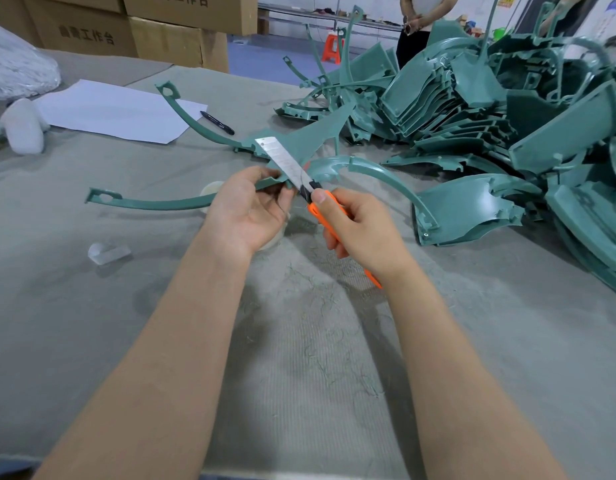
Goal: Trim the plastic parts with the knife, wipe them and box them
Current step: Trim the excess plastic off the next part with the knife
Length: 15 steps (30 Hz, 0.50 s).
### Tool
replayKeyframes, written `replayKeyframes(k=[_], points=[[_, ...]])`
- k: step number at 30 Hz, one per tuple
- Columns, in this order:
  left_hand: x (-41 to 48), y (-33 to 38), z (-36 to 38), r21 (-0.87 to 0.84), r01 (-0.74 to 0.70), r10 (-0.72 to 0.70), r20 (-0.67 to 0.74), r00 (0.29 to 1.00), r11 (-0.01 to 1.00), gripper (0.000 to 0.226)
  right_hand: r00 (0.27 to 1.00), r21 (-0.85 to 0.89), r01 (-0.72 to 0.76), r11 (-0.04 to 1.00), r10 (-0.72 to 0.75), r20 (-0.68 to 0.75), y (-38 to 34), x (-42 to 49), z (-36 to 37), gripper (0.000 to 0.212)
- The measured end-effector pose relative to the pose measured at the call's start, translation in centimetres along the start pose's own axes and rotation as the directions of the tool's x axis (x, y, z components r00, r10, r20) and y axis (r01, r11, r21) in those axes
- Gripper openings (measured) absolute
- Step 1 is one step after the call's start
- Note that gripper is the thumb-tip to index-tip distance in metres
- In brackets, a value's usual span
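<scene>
Left hand [246, 206] fingers curled, gripping green plastic part [154, 203]; right hand [360, 226] clasping orange knife [292, 171], blade on part.

Glossy green plastic part [329, 168]; shiny metal blade [282, 157].

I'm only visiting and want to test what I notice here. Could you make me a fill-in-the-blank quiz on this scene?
1. The right hand grips a knife with an ____ handle.
2. The left hand holds a curved green part where the knife's metal ____ crosses it.
3. The pile of green parts lies on the person's ____ side.
4. Behind the table stand cardboard ____.
Missing words: orange; blade; right; boxes.
</scene>
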<state>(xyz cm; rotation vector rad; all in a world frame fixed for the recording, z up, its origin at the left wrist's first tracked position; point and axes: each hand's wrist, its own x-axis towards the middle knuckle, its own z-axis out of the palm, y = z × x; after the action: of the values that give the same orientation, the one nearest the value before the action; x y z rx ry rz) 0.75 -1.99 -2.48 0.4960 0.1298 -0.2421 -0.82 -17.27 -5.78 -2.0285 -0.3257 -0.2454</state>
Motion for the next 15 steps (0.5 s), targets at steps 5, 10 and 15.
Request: replayKeyframes(k=[5, 10, 15], points=[[-0.2, -0.3, 0.1, -0.121, 0.041, -0.037, 0.037, 0.999, 0.992, 0.017, 0.985, 0.011, 0.0, 1.0, -0.002, 0.175, -0.9, -0.5, 0.3, 0.038], [0.2, -0.1, -0.2, -0.005, -0.029, 0.029, -0.013, 1.0, 1.0, 0.019, 0.999, 0.109, -0.002, 0.994, 0.007, -0.042, -1.8, -0.4, -0.7, 0.032], [0.4, -0.2, -0.3, 0.041, -0.053, 0.054, -0.035, 0.998, 0.998, 0.033, 0.928, 0.014, -0.035, 0.999, 0.038, -0.371, -0.9, 0.0, -1.9, 0.041]])
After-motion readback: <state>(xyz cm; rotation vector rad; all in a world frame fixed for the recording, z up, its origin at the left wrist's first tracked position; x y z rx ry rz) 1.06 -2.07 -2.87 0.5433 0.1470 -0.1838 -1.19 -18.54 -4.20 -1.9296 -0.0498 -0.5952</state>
